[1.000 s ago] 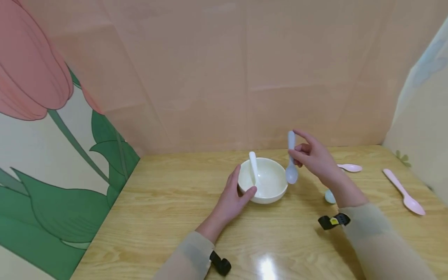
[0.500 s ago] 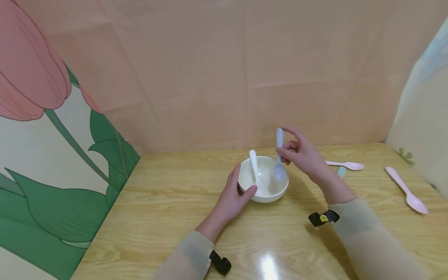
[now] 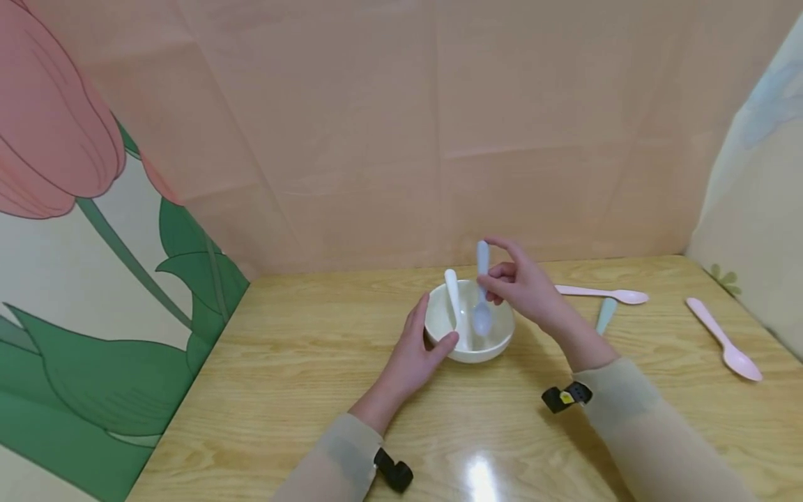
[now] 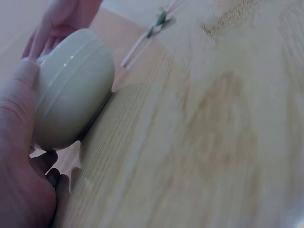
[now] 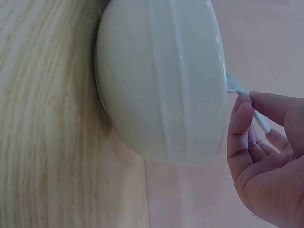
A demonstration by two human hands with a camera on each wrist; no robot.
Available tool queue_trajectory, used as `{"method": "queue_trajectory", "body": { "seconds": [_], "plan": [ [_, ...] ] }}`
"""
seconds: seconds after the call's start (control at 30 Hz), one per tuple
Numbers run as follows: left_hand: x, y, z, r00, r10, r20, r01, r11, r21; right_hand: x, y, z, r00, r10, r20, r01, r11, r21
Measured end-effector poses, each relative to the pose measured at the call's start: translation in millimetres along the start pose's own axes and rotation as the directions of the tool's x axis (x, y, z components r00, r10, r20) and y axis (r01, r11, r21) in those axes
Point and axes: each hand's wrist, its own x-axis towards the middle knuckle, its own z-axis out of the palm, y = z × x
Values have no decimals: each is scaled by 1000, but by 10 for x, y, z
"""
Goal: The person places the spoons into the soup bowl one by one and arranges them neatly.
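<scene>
A cream bowl stands on the wooden table, with a white spoon leaning in it, handle up over the back rim. My left hand grips the bowl's left side, thumb on the rim; the left wrist view shows the bowl between thumb and fingers. With thumb and fingers my right hand pinches a pale blue spoon, held upright with its scoop down within the bowl's outline. Past the bowl in the right wrist view, the right hand holds that spoon's handle.
Right of the right hand, a pink spoon lies by a pale green spoon, whose lower part the forearm hides. Another pink spoon lies further right on the table. A peach backdrop hangs behind.
My right hand has moved left with the blue spoon, from right of the bowl to over its inside, then slightly lower. The green spoon's handle has come into view. My left hand keeps its grip.
</scene>
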Motion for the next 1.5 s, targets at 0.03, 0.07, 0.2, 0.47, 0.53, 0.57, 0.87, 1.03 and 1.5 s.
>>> {"method": "queue_trajectory", "body": {
  "seconds": [0.03, 0.07, 0.2, 0.47, 0.53, 0.57, 0.87, 1.03, 1.5],
  "plan": [
    [0, -2, -1, 1000, 0, 1, 0, 1000, 1, -3, -1, 15, 1000, 6, 3, -6, 1000, -7],
    [1, -4, -1, 1000, -1, 1, 1, 1000, 1, -4, -2, 29, 1000, 8, 6, -8, 1000, -11],
    [8, -14, 0, 1000, -2, 2, 2, 1000, -1, -10, -7, 75, 1000, 12, 20, -11, 999, -42],
    [3, 7, -3, 1000, -12, 6, 12, 1000, -8, -17, 26, 139, 999, -3, 49, 8, 995, -102],
    [0, 9, -1, 1000, -13, 8, 13, 1000, -9, -19, 34, 152, 998, -2, 56, 8, 993, -115],
    [-1, 9, 1, 1000, -10, 9, 10, 1000, -11, -20, 39, 160, 998, -3, 59, 10, 993, -119],
    [-3, 14, -6, 1000, 2, 7, -2, 1000, -24, -8, 81, 238, 998, -8, 65, 19, 985, -172],
    [10, 13, 5, 1000, -3, 7, 3, 1000, -20, -10, 84, 266, 999, 1, 52, 10, 977, -214],
    [29, -24, 9, 1000, 6, -6, -6, 1000, -5, -5, 70, 339, 998, -24, 51, 39, 949, -314]
  ]
}}
